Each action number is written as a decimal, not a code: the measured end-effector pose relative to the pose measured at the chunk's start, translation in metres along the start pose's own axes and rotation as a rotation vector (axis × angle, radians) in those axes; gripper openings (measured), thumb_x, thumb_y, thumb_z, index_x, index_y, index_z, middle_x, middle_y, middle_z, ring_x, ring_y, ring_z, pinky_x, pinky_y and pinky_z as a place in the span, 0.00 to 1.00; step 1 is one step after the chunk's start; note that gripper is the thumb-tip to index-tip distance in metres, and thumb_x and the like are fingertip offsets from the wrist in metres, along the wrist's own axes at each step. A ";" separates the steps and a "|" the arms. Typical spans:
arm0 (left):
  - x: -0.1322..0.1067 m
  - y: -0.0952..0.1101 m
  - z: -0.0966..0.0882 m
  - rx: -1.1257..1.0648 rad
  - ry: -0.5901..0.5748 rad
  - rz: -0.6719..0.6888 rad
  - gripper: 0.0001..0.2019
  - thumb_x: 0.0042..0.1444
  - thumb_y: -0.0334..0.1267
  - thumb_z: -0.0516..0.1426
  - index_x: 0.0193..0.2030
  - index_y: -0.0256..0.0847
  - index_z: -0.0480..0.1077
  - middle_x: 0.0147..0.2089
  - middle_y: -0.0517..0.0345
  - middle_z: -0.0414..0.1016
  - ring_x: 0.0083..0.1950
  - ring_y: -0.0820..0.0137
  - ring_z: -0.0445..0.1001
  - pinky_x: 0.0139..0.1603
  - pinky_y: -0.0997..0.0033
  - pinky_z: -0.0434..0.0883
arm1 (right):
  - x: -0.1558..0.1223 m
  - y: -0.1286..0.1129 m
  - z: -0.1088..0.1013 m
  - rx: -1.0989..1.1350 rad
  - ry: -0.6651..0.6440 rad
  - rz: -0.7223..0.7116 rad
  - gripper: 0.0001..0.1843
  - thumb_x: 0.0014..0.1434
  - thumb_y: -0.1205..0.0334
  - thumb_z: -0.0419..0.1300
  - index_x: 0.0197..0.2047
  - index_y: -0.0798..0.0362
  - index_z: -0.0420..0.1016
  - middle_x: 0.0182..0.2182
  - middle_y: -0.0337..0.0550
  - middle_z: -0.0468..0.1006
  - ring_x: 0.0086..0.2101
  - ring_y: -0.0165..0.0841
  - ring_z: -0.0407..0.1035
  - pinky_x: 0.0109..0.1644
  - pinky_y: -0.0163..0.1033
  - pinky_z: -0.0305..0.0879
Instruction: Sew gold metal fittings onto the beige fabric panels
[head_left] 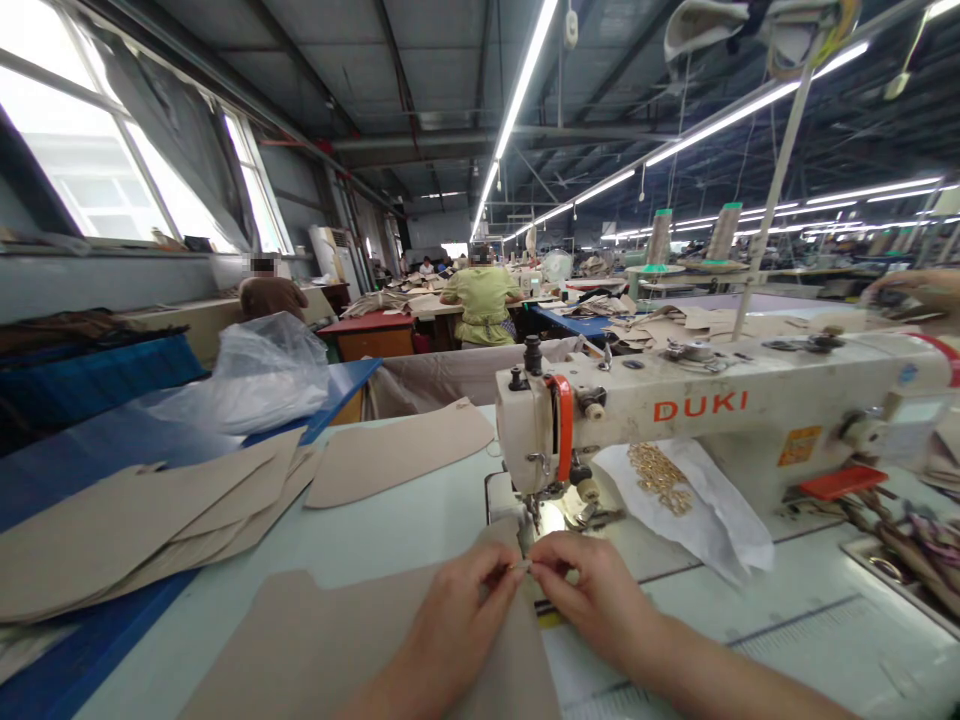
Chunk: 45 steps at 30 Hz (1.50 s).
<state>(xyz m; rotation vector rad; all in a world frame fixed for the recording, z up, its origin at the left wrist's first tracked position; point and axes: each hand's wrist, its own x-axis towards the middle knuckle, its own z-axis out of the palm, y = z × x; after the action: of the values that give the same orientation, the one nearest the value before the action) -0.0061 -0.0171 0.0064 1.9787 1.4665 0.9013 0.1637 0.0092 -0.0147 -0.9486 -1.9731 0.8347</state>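
In front of the needle area of the sewing machine (720, 385), my left hand (469, 600) and my right hand (592, 595) meet at the fingertips. Both are closed in a pinch on a small pale piece (523, 566) with a gold glint; the fingers hide most of it. Under my left hand lies a large beige fabric panel (330, 640), its far tip near the presser foot. The machine's lamp lights the spot beyond my fingers. Behind my right hand, gold metal rings (660, 478) sit in a heap on white paper (720, 530).
Another beige panel (401, 450) lies left of the machine head. A stack of beige panels (150, 520) rests on the blue surface at left, with a clear plastic bag (262, 375) behind. A tray of cords (911, 560) is at right. A person (484, 300) sits ahead.
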 end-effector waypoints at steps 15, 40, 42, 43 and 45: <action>-0.003 -0.036 0.005 0.331 0.149 0.220 0.11 0.57 0.35 0.50 0.47 0.40 0.66 0.49 0.48 0.71 0.53 0.60 0.68 0.56 0.52 0.66 | 0.012 0.000 0.000 0.097 -0.040 0.284 0.06 0.46 0.72 0.54 0.24 0.56 0.71 0.17 0.33 0.67 0.20 0.25 0.58 0.23 0.29 0.50; 0.007 -0.010 0.008 0.496 0.191 0.601 0.10 0.54 0.25 0.49 0.27 0.40 0.68 0.29 0.55 0.75 0.32 0.67 0.73 0.34 0.69 0.72 | 0.052 -0.018 -0.009 -0.267 -0.482 0.470 0.09 0.48 0.67 0.55 0.20 0.55 0.72 0.18 0.36 0.74 0.22 0.29 0.70 0.25 0.29 0.62; 0.009 -0.011 0.008 0.499 0.176 0.596 0.09 0.54 0.25 0.50 0.27 0.40 0.67 0.29 0.55 0.75 0.32 0.67 0.73 0.34 0.69 0.72 | 0.051 -0.019 -0.011 -0.298 -0.479 0.419 0.09 0.50 0.67 0.55 0.20 0.55 0.72 0.19 0.36 0.74 0.23 0.29 0.70 0.27 0.29 0.63; 0.009 -0.011 0.008 0.500 0.171 0.594 0.09 0.53 0.26 0.50 0.27 0.40 0.67 0.29 0.55 0.75 0.32 0.67 0.73 0.34 0.69 0.72 | 0.049 -0.019 -0.013 -0.327 -0.457 0.382 0.09 0.50 0.67 0.55 0.21 0.55 0.72 0.20 0.37 0.75 0.25 0.30 0.71 0.28 0.30 0.63; 0.010 -0.011 0.008 0.502 0.168 0.588 0.09 0.53 0.26 0.50 0.27 0.40 0.67 0.29 0.55 0.75 0.32 0.67 0.73 0.34 0.68 0.72 | 0.041 -0.020 -0.017 -0.403 -0.384 0.292 0.07 0.52 0.67 0.55 0.26 0.55 0.74 0.26 0.40 0.77 0.30 0.33 0.71 0.33 0.33 0.63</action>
<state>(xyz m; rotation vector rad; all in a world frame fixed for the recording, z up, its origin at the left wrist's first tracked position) -0.0052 -0.0045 -0.0048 2.8610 1.3003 1.0194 0.1547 0.0366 0.0245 -1.4205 -2.4293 0.8401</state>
